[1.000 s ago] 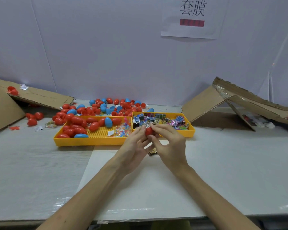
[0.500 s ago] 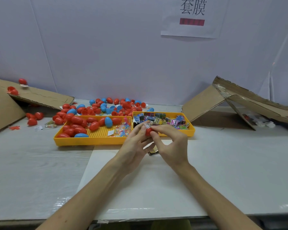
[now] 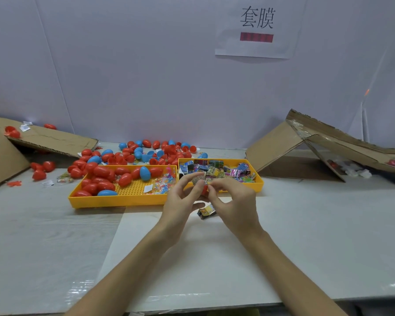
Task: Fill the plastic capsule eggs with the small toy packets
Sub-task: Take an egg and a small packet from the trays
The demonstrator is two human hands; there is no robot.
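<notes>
In front of the 2 yellow trays, the hands have eased apart: 1 second ago they were pressed together over the red egg (image 3: 204,190), and now a folded packet (image 3: 198,179) shows at its top. The left hand (image 3: 183,201) grips the egg with its fingers curled round it, thumb and forefinger steadying the packet. The right hand (image 3: 234,202) pinches the packet's near edge between thumb and forefinger, the other fingers loosely curled. I judge the packet is being tucked in — the egg is not yet closed, so this 1 is unfinished.

A spare packet (image 3: 206,210) lies on the bench (image 3: 306,224) just beneath the hands. The right tray (image 3: 259,185) holds more packets, and the left tray (image 3: 114,200) holds red and blue eggs, with many more loose behind. On the left cardboard (image 3: 55,140) a stray egg (image 3: 49,126) has shifted downslope. Nothing blocks the hands.
</notes>
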